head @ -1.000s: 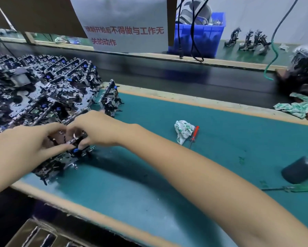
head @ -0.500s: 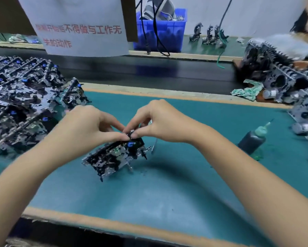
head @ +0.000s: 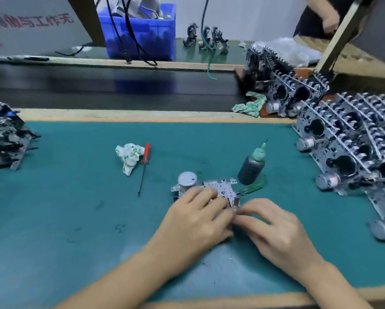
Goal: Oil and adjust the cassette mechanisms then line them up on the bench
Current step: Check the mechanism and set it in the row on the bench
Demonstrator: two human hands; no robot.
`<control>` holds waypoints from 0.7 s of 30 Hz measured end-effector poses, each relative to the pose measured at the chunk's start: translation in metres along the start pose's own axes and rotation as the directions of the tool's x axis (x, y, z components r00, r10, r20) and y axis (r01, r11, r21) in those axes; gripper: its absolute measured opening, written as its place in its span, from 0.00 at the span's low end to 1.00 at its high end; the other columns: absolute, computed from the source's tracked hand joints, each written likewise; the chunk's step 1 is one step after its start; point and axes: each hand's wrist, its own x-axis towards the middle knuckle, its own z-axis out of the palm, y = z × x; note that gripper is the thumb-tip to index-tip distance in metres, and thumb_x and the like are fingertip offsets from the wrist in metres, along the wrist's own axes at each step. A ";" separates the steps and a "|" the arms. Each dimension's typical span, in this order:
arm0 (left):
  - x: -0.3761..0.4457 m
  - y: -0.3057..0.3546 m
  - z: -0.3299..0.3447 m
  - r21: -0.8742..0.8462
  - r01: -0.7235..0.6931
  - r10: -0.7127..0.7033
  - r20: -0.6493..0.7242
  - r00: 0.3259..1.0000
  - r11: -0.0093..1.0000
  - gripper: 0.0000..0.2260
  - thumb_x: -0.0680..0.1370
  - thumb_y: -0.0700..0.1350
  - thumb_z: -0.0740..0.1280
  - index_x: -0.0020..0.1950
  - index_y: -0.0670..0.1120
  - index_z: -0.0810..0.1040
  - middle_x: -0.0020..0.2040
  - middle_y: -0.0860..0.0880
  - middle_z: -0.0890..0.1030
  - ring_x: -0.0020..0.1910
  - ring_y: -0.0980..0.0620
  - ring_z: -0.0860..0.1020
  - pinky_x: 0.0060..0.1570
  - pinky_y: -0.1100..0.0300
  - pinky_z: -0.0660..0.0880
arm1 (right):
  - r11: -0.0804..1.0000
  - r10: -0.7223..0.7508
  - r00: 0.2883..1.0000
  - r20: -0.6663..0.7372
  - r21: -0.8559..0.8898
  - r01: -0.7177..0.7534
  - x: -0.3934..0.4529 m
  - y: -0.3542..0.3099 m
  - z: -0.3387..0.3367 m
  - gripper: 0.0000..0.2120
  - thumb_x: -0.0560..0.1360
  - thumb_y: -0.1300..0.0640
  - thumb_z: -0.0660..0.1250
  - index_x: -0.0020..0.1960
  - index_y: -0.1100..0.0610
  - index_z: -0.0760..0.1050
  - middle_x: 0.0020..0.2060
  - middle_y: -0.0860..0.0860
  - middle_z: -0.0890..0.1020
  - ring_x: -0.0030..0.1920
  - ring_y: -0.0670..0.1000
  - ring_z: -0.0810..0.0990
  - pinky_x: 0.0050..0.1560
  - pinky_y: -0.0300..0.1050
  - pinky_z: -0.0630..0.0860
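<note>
Teal mat (head: 75, 219) carries 1 cassette mechanism (head: 220, 188), plate side up, motor (head: 187, 178) at its far-left corner, mid-bench near the front edge. Left hand (head: 193, 226) lies flat over it, fingers spread, pressing it down; right hand (head: 274, 228) pinches at its right edge w/ curled fingertips, exact part too small to tell. Prob. the adjust step: keep the left palm steady so the plate can't skid, work the right in small nudges. Oil bottle (head: 252, 166) stands just beyond, w/ a green-handled tool (head: 251, 188) touching the mechanism's right side, so easy to knock. Red screwdriver (head: 144, 161) & rag (head: 129, 156) sit left of centre. Finished rows (head: 354, 148) crowd the right, another stack (head: 4, 139) the left; open room is front-left.
</note>
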 end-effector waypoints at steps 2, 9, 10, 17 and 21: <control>-0.009 -0.007 0.007 -0.073 0.020 -0.016 0.049 0.999 0.997 0.19 0.69 0.59 0.73 0.52 0.48 0.82 0.55 0.47 0.82 0.57 0.47 0.76 0.59 0.51 0.70 | 1.000 0.005 0.999 0.054 -0.009 -0.004 -0.006 0.000 0.001 0.12 0.77 0.63 0.59 0.47 0.58 0.82 0.45 0.52 0.82 0.46 0.52 0.79 0.42 0.45 0.77; -0.045 -0.049 0.003 -0.514 0.538 -0.333 0.439 0.834 0.668 0.48 0.56 0.70 0.74 0.72 0.68 0.55 0.74 0.67 0.55 0.73 0.64 0.57 0.70 0.63 0.59 | 0.974 0.139 0.990 -0.031 0.185 -0.131 -0.003 0.002 0.001 0.14 0.67 0.68 0.56 0.41 0.60 0.80 0.41 0.51 0.80 0.45 0.51 0.77 0.46 0.44 0.74; -0.046 -0.048 0.003 -0.523 0.550 -0.333 0.455 0.826 0.651 0.48 0.58 0.69 0.74 0.72 0.69 0.53 0.72 0.69 0.56 0.72 0.66 0.58 0.70 0.63 0.60 | 0.968 0.167 0.983 -0.071 0.199 -0.150 -0.003 0.003 0.001 0.14 0.68 0.68 0.56 0.40 0.61 0.80 0.40 0.51 0.79 0.44 0.50 0.77 0.46 0.43 0.74; -0.045 -0.043 0.007 -0.580 0.556 -0.344 0.442 0.828 0.595 0.45 0.63 0.62 0.75 0.73 0.67 0.53 0.70 0.71 0.62 0.70 0.65 0.63 0.67 0.70 0.59 | 0.923 0.340 0.932 -0.128 0.235 -0.305 -0.003 0.007 0.002 0.13 0.69 0.66 0.56 0.36 0.59 0.78 0.38 0.46 0.77 0.42 0.48 0.77 0.43 0.42 0.72; -0.045 -0.043 0.006 -0.581 0.570 -0.358 0.446 0.820 0.581 0.45 0.62 0.62 0.75 0.73 0.68 0.54 0.68 0.72 0.62 0.69 0.65 0.64 0.65 0.74 0.58 | 0.914 0.367 0.926 -0.086 0.218 -0.342 -0.002 0.007 0.006 0.12 0.70 0.64 0.56 0.36 0.58 0.78 0.38 0.45 0.77 0.42 0.48 0.77 0.42 0.45 0.73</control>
